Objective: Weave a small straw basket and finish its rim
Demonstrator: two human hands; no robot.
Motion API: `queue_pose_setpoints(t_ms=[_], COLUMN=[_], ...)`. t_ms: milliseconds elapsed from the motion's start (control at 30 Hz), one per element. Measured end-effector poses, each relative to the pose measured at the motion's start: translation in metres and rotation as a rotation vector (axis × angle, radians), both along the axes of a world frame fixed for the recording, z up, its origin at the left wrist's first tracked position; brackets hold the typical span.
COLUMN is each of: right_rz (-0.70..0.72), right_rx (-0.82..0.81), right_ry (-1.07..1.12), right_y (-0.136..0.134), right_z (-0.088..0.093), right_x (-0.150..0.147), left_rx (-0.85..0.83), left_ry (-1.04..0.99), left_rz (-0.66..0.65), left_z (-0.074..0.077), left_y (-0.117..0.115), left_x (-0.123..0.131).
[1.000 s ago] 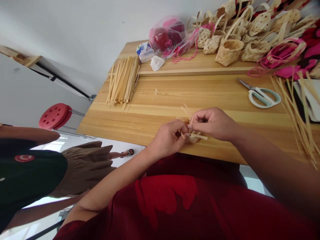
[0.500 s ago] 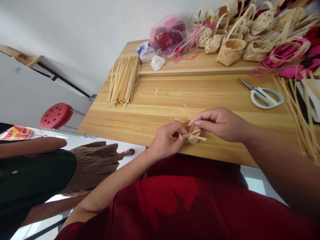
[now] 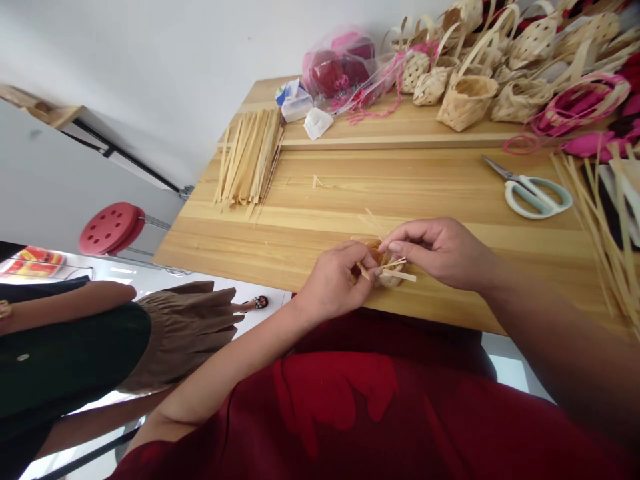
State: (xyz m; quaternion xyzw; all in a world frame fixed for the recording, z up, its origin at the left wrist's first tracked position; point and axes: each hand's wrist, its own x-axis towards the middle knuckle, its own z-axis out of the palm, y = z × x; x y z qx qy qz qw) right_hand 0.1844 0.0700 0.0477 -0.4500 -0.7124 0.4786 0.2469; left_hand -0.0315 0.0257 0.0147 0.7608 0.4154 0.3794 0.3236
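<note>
Stretching across the view, a wood table [image 3: 195,233] is taking up the most room. A 2nd person [image 3: 75,353], in a dk green top & brown skirt, is standing off its L side. Red stools [image 3: 107,229] are sitting stacked beyond. Woven baskets [image 3: 467,103] are crowding the back R, w/ a clear bag [image 3: 340,67] of pink & red stuff slumping nr them. A strip bundle [image 3: 250,157] is lying toward the table's L end; loose strips [image 3: 603,227] are spreading at far R. The L hand [image 3: 337,280] is gripping a small woven piece [image 3: 389,281], thumb & fingers clamped on its L side. The R hand [image 3: 443,253] is reaching over the piece's top, thumb & forefinger tips nearly together; can't tell if a strip is b/w them. Scissors [image 3: 517,179] are resting R of the hands, blades pointing up-L. A crumpled tissue [image 3: 317,123] is lying nr the bag. The woven piece is sitting nr the table's front edge, partly hiding behind the fingers, w/ pale strip ends [image 3: 403,275] poking out R.
</note>
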Motion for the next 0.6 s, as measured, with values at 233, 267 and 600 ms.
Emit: queue_pose_setpoints(t_ms=[233,267,600], right_rz=[-0.008,-0.021,-0.067], right_rx=[0.041,0.048,-0.030], right_ry=[0.057,0.064,0.090], right_y=[-0.005,-0.006,-0.014], right_z=[-0.001,-0.001,-0.002], right_x=[-0.005,-0.006,-0.009], left_rx=[-0.017,-0.010,0.028], left_ry=[0.115,0.122,0.200], left_rz=[0.014,0.005,-0.037], left_z=[0.008,0.008,0.009], left_y=[0.000,0.000,0.001], left_x=[-0.001,0.000,-0.001])
